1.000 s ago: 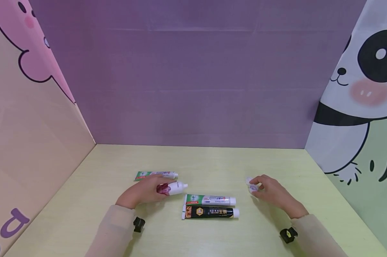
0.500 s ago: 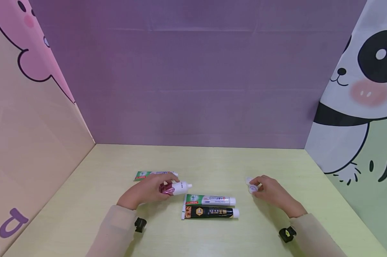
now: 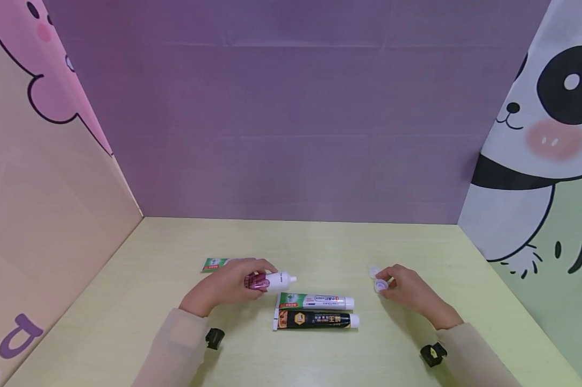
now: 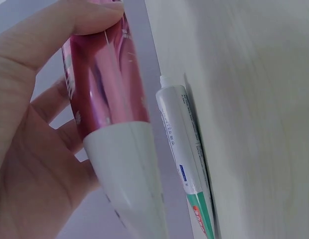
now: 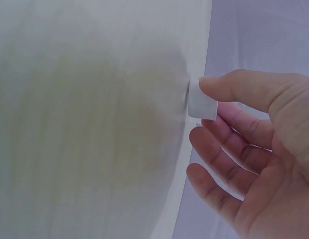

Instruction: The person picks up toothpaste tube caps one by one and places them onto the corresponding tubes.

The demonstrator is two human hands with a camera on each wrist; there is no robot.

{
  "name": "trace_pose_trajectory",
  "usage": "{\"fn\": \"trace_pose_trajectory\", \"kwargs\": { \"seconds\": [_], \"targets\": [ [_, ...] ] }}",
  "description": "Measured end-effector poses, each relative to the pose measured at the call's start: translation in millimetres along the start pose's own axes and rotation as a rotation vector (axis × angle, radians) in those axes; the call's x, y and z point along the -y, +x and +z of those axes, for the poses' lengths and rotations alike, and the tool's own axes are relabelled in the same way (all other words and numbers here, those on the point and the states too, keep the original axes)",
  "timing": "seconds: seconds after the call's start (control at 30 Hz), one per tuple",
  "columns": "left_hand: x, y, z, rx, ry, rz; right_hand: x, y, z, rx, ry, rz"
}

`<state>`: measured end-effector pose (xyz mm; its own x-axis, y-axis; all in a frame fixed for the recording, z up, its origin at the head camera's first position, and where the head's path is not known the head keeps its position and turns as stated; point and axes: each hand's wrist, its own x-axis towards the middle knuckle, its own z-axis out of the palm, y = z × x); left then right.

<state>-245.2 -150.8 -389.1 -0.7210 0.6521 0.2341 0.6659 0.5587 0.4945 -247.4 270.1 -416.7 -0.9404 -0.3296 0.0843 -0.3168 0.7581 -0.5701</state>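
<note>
My left hand [image 3: 230, 282] grips a maroon and white toothpaste tube [image 3: 276, 281], its bare nozzle pointing right. Close up in the left wrist view, the thumb lies across the tube's shiny pink part [image 4: 112, 79]. Behind that hand a green and white toothpaste tube [image 3: 215, 264] lies on the table, partly hidden; its narrow nozzle is bare in the left wrist view. On the right, my right hand [image 3: 408, 289] pinches a small white cap [image 5: 202, 101] between thumb and fingertips, close over the table. Another white cap [image 3: 374, 272] lies just beyond those fingertips.
Between the hands, another green and white toothpaste tube [image 3: 317, 301] lies alongside a black toothpaste tube [image 3: 317, 320], both with white caps pointing right. A purple back wall [image 3: 291, 118] and printed side walls border the pale table [image 3: 291, 242].
My left hand has moved slightly right with the maroon and white toothpaste tube, whose nozzle comes nearer the right hand. The right hand has stayed in place, still pinching the cap.
</note>
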Motion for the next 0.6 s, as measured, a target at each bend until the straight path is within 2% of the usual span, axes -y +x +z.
{"fn": "trace_pose_trajectory", "kwargs": {
  "seconds": [0.17,0.6],
  "targets": [
    [-3.8,2.3,-0.5,0.009,0.019,-0.013,1.0,-1.3,-0.7,-0.006,-0.002,0.004],
    [-9.7,9.2,4.0,0.032,0.019,0.017,6.9,-5.8,-2.6,0.007,0.036,-0.034]
  ]
}}
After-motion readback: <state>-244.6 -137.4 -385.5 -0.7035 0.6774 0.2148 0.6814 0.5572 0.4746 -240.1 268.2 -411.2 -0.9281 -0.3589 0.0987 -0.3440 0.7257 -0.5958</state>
